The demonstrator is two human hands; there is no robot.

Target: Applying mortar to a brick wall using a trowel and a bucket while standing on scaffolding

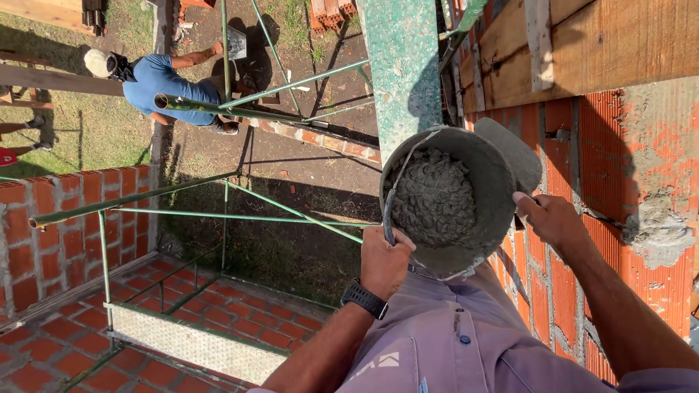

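The left hand [384, 260] was closed around the rim and wire handle of a grey bucket [489, 191], holding it up against the person's chest, high on a green scaffold [402, 69]. Wet grey mortar [435, 197] filled the bucket's bottom. The right hand [551, 218] gripped the handle of a trowel [513, 151], whose blade rested on the bucket's far rim, just beside the red brick wall [564, 284]. A patch of mortar clung to that wall at the right, under wooden boards [604, 44]. A black watch [364, 299] sat on the left wrist. Far below, a person in a blue shirt [164, 81] bent over the ground near a low brick wall [65, 233].
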